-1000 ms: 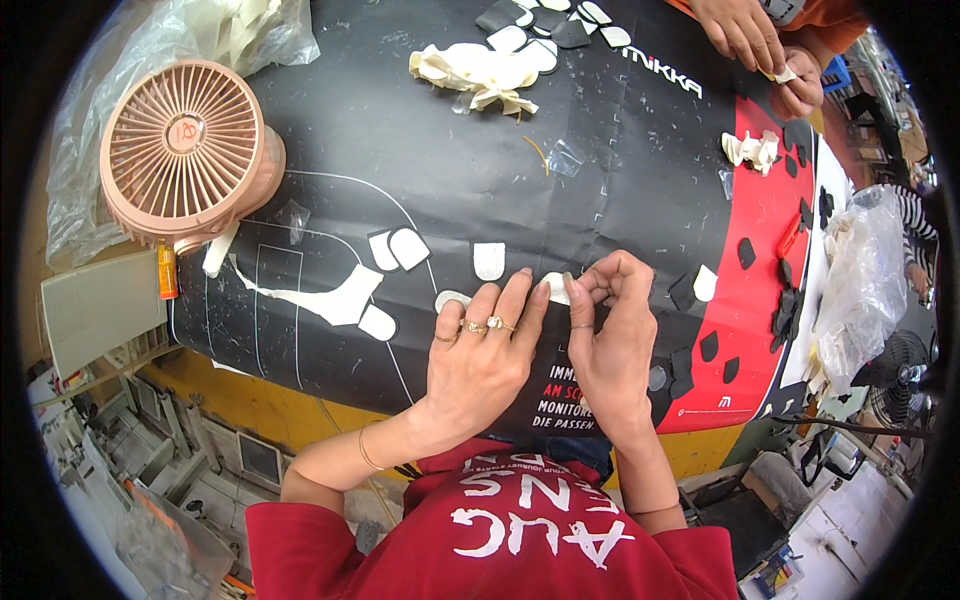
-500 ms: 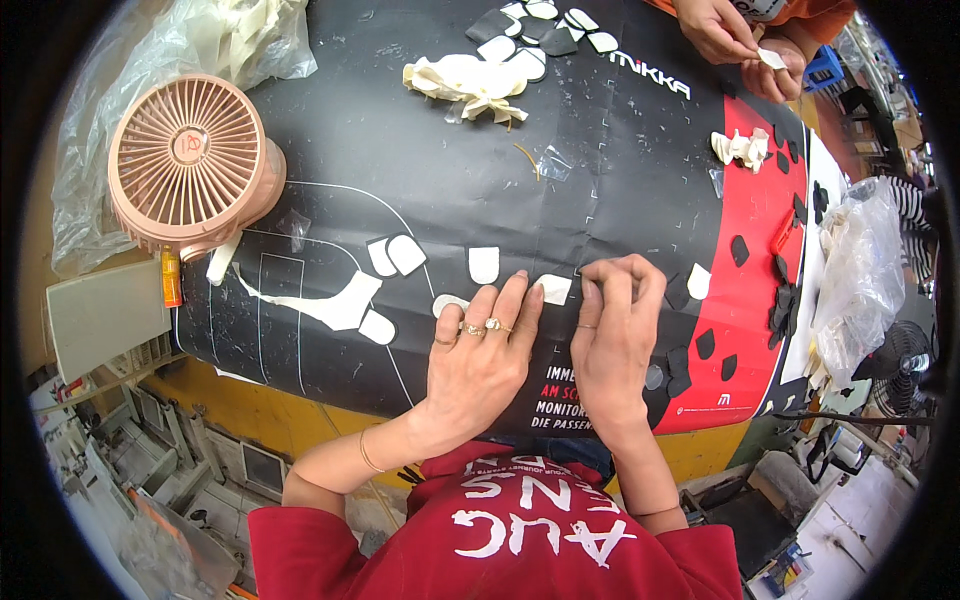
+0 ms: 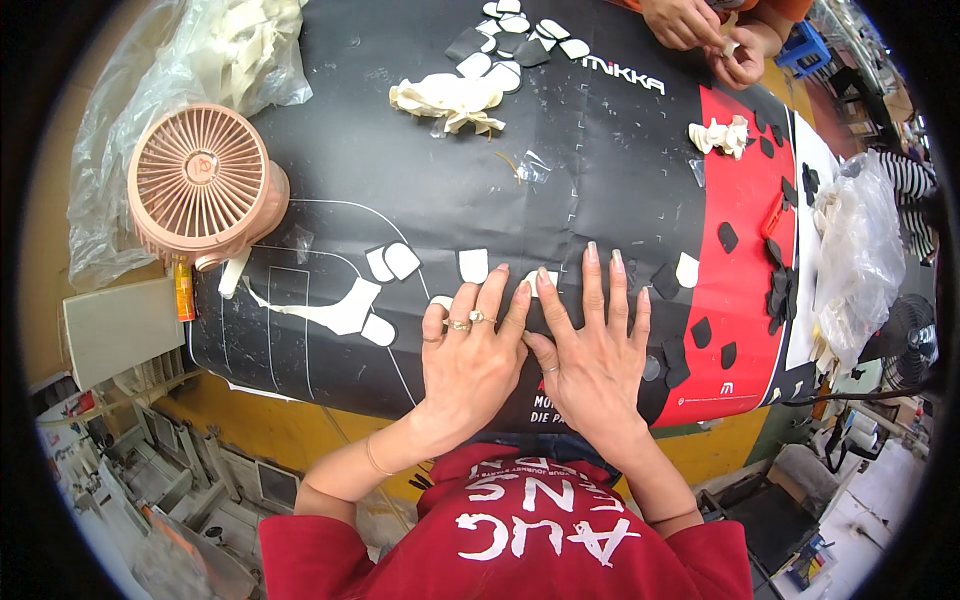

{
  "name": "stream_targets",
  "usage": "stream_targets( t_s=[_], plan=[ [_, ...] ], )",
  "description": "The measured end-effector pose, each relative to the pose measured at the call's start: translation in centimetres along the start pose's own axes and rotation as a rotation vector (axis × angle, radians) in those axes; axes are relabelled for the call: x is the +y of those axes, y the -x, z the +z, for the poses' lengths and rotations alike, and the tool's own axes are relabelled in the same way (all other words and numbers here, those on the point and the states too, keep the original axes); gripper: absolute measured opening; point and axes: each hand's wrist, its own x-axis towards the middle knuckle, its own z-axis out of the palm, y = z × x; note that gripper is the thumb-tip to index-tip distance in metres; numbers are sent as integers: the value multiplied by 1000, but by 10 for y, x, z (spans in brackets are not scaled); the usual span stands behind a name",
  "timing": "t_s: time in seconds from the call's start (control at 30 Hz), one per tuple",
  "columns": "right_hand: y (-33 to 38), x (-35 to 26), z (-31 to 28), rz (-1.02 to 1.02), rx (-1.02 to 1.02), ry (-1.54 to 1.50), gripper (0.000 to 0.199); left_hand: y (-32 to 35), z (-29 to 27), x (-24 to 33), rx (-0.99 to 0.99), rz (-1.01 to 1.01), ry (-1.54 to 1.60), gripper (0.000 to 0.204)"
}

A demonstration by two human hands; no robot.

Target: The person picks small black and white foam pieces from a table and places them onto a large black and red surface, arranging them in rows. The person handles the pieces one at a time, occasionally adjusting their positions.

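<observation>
My right hand [image 3: 595, 345] lies flat on the black sheet, fingers spread and pointing away from me. Its index finger rests over a small white piece [image 3: 543, 281], partly hidden under the fingers. Beside it my left hand [image 3: 474, 345], with rings on it, presses down with its fingers half stretched, the index tip at that piece's left edge. Another white piece [image 3: 441, 301] peeks out by the left fingers. Just beyond lies a white rounded piece with a dark edge [image 3: 473, 265]. Further left are a white-and-black pair [image 3: 402, 261] and a single one [image 3: 379, 330].
A pink fan [image 3: 205, 180] stands at the left, near a plastic bag [image 3: 240, 60]. Peeled white scraps [image 3: 450, 100] and several patches lie at the back. At the far right, a co-worker's hands [image 3: 715, 40] hold a small white piece. Black pieces [image 3: 727, 237] dot the red strip.
My right hand has opened from bent fingers to lying flat and spread, shifting left over the white piece. My left hand stays nearly in place. The view has shifted slightly.
</observation>
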Motion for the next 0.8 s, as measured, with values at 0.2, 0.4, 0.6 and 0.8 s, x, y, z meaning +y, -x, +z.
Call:
stream_targets(
  t_s=[0.2, 0.4, 0.6, 0.8],
  plan=[
    [-1, 7, -8, 82, 113, 84, 60, -3, 3, -2, 27, 0, 47, 47],
    [12, 21, -22, 51, 166, -78, 53, -10, 4, -3, -17, 62, -32, 56],
    [35, 60, -30, 226, 325, -205, 40, 4, -7, -13, -180, 8, -75, 69],
    [52, 81, -27, 235, 418, -407, 17, 12, -22, -43, -47, -180, -191, 76]
  ],
)
